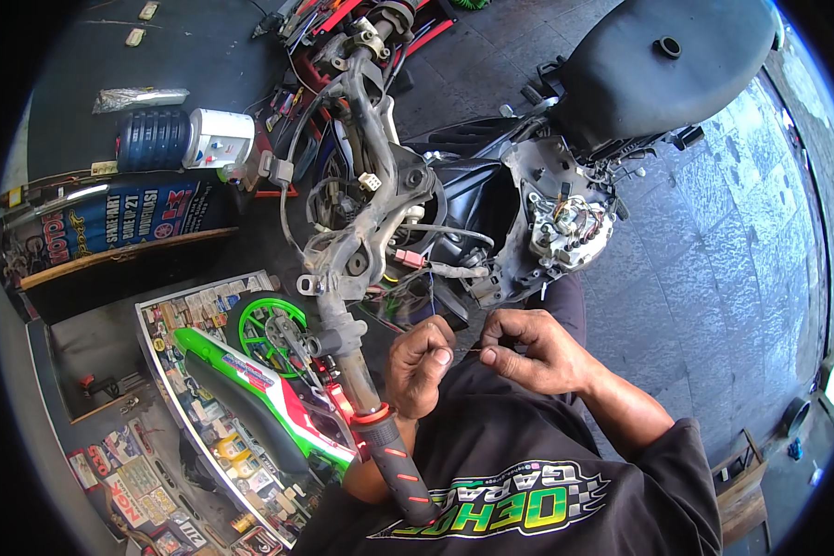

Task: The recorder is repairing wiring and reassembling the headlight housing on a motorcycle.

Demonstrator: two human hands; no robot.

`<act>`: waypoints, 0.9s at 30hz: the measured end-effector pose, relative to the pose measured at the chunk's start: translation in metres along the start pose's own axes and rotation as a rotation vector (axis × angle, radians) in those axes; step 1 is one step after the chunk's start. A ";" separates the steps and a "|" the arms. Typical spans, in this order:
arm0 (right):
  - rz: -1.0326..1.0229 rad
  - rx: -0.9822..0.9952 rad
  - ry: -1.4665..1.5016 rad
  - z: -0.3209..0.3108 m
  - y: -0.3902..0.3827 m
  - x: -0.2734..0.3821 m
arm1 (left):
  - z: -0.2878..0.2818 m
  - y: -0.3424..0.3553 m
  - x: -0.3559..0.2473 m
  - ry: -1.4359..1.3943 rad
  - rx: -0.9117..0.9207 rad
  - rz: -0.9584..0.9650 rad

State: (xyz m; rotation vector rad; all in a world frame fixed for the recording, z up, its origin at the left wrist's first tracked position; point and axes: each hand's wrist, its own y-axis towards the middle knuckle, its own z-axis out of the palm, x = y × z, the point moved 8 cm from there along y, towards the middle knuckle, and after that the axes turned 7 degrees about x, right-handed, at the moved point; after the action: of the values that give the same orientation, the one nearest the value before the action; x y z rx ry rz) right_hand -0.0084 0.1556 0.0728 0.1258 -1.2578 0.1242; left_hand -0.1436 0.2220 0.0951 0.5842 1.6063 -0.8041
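Red connector (pixel 410 259) near the hands (pixel 537 352), thin strand (pixel 469 349) between pinched fingertips (pixel 443 356).

A thin strand (pixel 468 349) with a dull, wirelike metal look spans my left grip (pixel 417 371) and right grip (pixel 533 354), near the soft matt cloth of my dark shirt (pixel 658 505). The handlebar (pixel 360 383) beside me is scuffed, dull metal, its end sleeve (pixel 400 468) ribbed matt rubber. 2 connectors, 1 red connector (pixel 410 259) and 1 white connector (pixel 370 182), are plastic. The black tank (pixel 612 88) has a smooth satin finish; the tiled floor (pixel 704 241) carries a faint sheen. The green panel (pixel 210 347) is glossy plastic.
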 end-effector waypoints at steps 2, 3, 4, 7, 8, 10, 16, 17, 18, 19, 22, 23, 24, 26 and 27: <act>0.024 0.050 0.285 0.002 0.001 -0.017 | 0.001 -0.001 -0.002 0.042 0.010 0.038; 0.154 0.021 0.450 0.000 0.001 -0.029 | 0.002 -0.001 -0.005 0.086 0.017 0.075; 0.229 -0.055 0.417 -0.008 0.006 -0.036 | 0.001 -0.002 -0.007 0.091 0.011 0.074; 0.362 -0.223 0.269 -0.019 0.033 -0.054 | 0.008 0.000 -0.016 0.259 0.042 0.122; 0.371 -0.232 0.111 -0.022 0.042 -0.061 | 0.016 0.003 -0.016 0.316 0.058 0.133; 0.386 -0.190 -0.108 -0.023 0.059 -0.051 | 0.031 0.008 -0.016 0.458 0.090 0.133; 0.295 -0.077 0.082 -0.014 0.056 -0.060 | 0.045 0.007 -0.016 0.682 0.093 0.193; 0.301 -0.071 0.081 -0.015 0.056 -0.055 | 0.044 0.005 -0.022 0.692 0.046 0.261; 0.403 -0.067 0.049 -0.019 0.052 -0.053 | 0.033 -0.001 -0.018 0.606 -0.080 0.217; 0.502 -0.064 0.016 -0.020 0.049 -0.051 | 0.020 -0.004 -0.019 0.631 -0.262 0.249; 0.365 -0.145 -0.123 -0.023 0.048 -0.052 | -0.009 -0.002 0.025 0.138 -0.481 -0.336; 0.295 -0.186 -0.193 -0.025 0.046 -0.047 | -0.014 0.006 0.030 0.090 -0.463 -0.427; 0.293 -0.205 -0.253 -0.024 0.046 -0.042 | -0.019 0.011 0.030 0.083 -0.435 -0.468; 0.269 -0.216 -0.312 -0.020 0.045 -0.037 | -0.020 0.024 0.025 0.190 -0.409 -0.434; 0.244 -0.238 -0.366 -0.021 0.045 -0.032 | -0.018 0.030 0.021 0.302 -0.371 -0.401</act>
State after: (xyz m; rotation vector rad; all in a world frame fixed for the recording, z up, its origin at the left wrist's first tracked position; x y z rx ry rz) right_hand -0.0059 0.2031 0.0371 -0.2212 -1.6403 0.1650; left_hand -0.1365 0.2542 0.0706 0.1169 2.1305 -0.6992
